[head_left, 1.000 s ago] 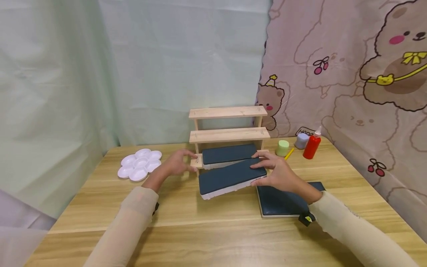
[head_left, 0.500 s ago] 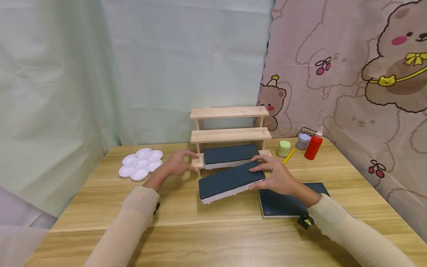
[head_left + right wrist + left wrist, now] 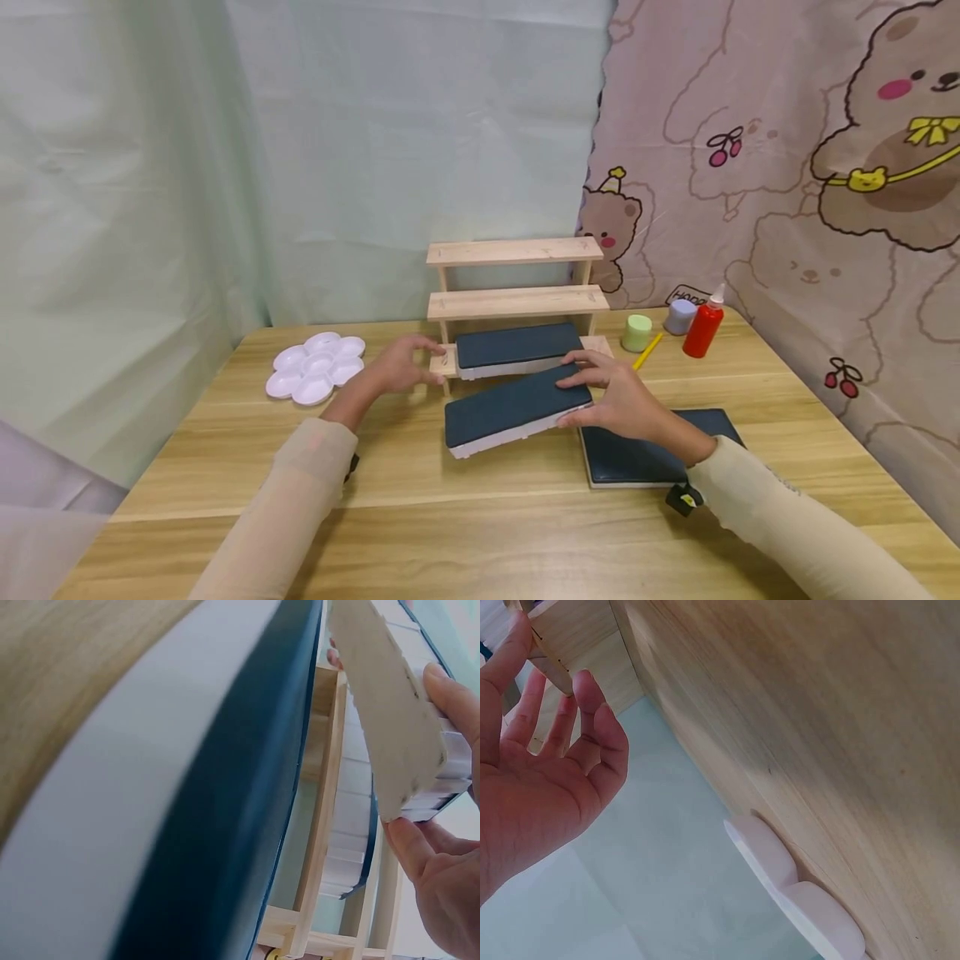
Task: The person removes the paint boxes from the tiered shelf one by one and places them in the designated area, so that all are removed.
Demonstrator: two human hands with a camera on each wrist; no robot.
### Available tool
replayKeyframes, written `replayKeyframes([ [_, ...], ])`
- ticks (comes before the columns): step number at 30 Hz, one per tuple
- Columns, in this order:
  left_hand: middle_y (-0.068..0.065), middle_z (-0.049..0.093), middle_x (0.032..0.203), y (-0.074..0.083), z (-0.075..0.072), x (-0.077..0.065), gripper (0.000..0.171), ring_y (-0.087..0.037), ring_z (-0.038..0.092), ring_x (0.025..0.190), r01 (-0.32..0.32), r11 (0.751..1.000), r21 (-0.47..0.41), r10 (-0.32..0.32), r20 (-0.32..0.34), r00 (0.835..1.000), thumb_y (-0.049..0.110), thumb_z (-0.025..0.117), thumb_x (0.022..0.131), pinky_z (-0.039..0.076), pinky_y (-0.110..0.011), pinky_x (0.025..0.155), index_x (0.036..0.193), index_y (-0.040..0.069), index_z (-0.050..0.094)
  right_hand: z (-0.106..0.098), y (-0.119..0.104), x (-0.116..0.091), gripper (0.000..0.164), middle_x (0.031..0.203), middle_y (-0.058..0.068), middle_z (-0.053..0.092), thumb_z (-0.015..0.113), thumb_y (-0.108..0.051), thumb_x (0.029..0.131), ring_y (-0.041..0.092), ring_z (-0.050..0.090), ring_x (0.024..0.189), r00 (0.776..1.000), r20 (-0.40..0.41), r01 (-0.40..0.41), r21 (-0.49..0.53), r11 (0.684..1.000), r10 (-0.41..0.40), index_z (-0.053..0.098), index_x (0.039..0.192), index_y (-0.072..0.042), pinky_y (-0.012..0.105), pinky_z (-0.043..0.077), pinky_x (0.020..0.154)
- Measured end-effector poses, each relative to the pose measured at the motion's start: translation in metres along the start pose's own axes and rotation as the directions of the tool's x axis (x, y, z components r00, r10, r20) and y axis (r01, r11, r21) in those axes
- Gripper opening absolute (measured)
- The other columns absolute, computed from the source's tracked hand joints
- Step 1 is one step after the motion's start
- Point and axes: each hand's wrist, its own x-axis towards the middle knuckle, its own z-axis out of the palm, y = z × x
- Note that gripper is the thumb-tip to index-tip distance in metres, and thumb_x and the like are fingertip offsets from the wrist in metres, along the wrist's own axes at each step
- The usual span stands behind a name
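Note:
My right hand [image 3: 618, 396] grips the right end of a long box with a dark blue top and white sides [image 3: 517, 408], held tilted in front of the shelf. Its pale underside shows in the right wrist view, with fingers and thumb around the end of the box [image 3: 397, 712]. A second box [image 3: 517, 346] of the same look lies on the lowest tier of a stepped wooden shelf [image 3: 517, 303]. At the left end of that tier, my left hand [image 3: 397, 367] holds the board's end [image 3: 551, 667] between thumb and fingers.
A larger dark blue, white-sided flat thing [image 3: 637, 454] lies under the right forearm. At the back right stand a green jar [image 3: 637, 333], a purple jar [image 3: 680, 317], a red bottle [image 3: 703, 329] and a yellow stick [image 3: 647, 352]. A white flower-shaped palette [image 3: 316, 367] lies left.
My right hand has drawn the box slightly down and left, a little away from the shelf, and its tilt has grown. The left hand stays at the shelf's end.

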Motion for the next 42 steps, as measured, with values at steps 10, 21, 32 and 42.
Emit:
replayKeyframes([
  [10, -0.020, 0.056, 0.137, -0.001, 0.000, 0.000, 0.049, -0.041, 0.044, 0.133, 0.012, 1.000, 0.000, -0.012, -0.003, 1.000, 0.016, 0.083, 0.081, 0.034, -0.055, 0.111, 0.126, 0.005, 0.067, 0.004, -0.001, 0.000, 0.049, 0.130, 0.013, 0.061, 0.093, -0.036, 0.066, 0.034, 0.052, 0.125, 1.000, 0.002, -0.025, -0.004, 1.000, 0.025, 0.079, 0.106, -0.010, 0.060, 0.045, 0.098],
  [21, -0.020, 0.054, 0.139, -0.001, 0.000, 0.001, 0.050, -0.042, 0.041, 0.135, 0.021, 1.000, 0.014, -0.021, 0.010, 1.000, 0.019, 0.082, 0.082, 0.033, -0.055, 0.111, 0.128, 0.006, 0.066, 0.008, -0.002, -0.001, 0.048, 0.129, 0.013, 0.060, 0.093, -0.036, 0.066, 0.034, 0.052, 0.124, 0.999, 0.020, -0.031, -0.020, 0.999, 0.031, 0.079, 0.104, -0.010, 0.059, 0.045, 0.099],
  [32, -0.020, 0.054, 0.138, 0.001, 0.000, 0.000, 0.049, -0.042, 0.041, 0.136, 0.026, 1.000, 0.008, -0.026, 0.009, 1.000, 0.017, 0.082, 0.082, 0.033, -0.055, 0.112, 0.126, 0.005, 0.066, 0.010, -0.003, -0.001, 0.047, 0.128, 0.012, 0.059, 0.092, -0.036, 0.067, 0.033, 0.053, 0.123, 0.999, 0.034, -0.029, -0.022, 0.999, 0.030, 0.079, 0.104, -0.010, 0.057, 0.046, 0.099],
  [42, -0.021, 0.055, 0.138, 0.002, 0.000, 0.002, 0.049, -0.042, 0.041, 0.135, 0.020, 1.000, 0.014, -0.020, 0.001, 1.000, 0.017, 0.083, 0.081, 0.032, -0.054, 0.112, 0.125, 0.004, 0.067, 0.015, -0.001, -0.002, 0.044, 0.127, 0.009, 0.058, 0.092, -0.034, 0.069, 0.030, 0.052, 0.120, 0.999, 0.045, -0.017, -0.027, 0.999, 0.019, 0.078, 0.105, -0.014, 0.044, 0.047, 0.092],
])
